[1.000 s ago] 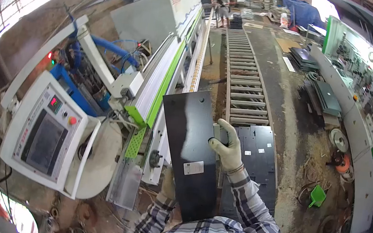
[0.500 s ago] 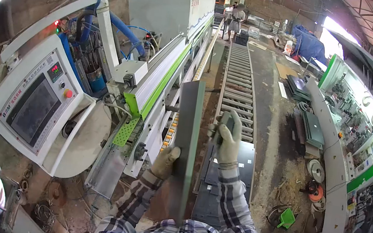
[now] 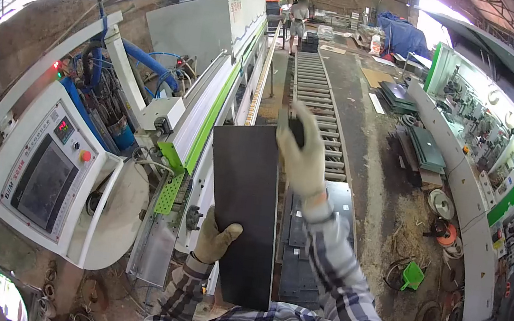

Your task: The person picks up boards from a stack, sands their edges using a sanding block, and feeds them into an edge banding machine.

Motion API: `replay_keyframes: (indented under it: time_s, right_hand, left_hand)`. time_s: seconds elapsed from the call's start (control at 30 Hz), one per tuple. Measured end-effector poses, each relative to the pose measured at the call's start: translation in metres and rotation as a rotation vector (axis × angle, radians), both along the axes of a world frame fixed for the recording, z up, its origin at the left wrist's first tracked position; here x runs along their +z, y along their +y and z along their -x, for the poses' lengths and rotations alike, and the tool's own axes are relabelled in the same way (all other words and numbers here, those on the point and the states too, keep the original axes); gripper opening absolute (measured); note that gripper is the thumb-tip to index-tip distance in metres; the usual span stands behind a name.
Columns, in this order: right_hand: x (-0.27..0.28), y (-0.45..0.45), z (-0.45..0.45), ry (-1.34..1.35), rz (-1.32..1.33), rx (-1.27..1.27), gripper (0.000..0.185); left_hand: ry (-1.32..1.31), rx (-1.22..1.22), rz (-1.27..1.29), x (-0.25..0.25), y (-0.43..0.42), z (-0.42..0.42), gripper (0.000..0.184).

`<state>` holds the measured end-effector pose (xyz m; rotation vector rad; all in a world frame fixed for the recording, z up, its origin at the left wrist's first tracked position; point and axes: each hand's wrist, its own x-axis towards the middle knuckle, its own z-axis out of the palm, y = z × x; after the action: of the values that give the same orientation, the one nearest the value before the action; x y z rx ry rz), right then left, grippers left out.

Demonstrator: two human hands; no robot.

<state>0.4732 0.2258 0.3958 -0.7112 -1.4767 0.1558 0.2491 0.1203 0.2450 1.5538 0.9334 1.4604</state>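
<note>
My left hand (image 3: 215, 241), in a worn work glove, grips the left edge of a long dark panel (image 3: 246, 185), its thumb lying across the face. The panel stands tilted up in front of my body, broad face toward me. My gloved right hand (image 3: 304, 157) is at the panel's upper right corner, closed around a small dark block (image 3: 297, 131). The block is partly hidden by the fingers; whether it touches the panel's edge I cannot tell.
To the left stands a machine with a control console (image 3: 50, 175) and green guide rail (image 3: 209, 128). A roller conveyor (image 3: 317, 94) runs ahead, dark panels (image 3: 301, 277) lying at its near end. Another machine (image 3: 464, 168) lines the right. A person (image 3: 298, 20) stands far off.
The panel has turned from nearly edge-on to show its broad face. My right hand with the block has moved up and left to the panel's top corner. The view has shifted slightly.
</note>
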Motion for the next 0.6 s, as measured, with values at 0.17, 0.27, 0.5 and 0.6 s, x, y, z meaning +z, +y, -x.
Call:
replay_keyframes:
  time_s: [0.17,0.27,0.5,0.6]
  right_hand:
    - [0.0,0.001,0.017,0.088,0.2,0.293,0.049]
    - [-0.068,-0.054,0.029,0.023,0.453,0.447,0.052]
    - [-0.187,-0.144,-0.009,0.121,0.78,0.614,0.052]
    - [-0.159,-0.113,0.0,-0.011,0.615,0.475,0.05]
  left_hand:
    - [0.045,0.256,-0.005,0.008,0.025,0.007,0.049]
    - [0.48,0.789,0.075,0.011,0.082,0.052,0.08]
    - [-0.105,0.393,-0.1,0.07,0.099,0.081,0.052]
    - [-0.182,0.389,-0.056,0.067,0.092,0.057,0.055]
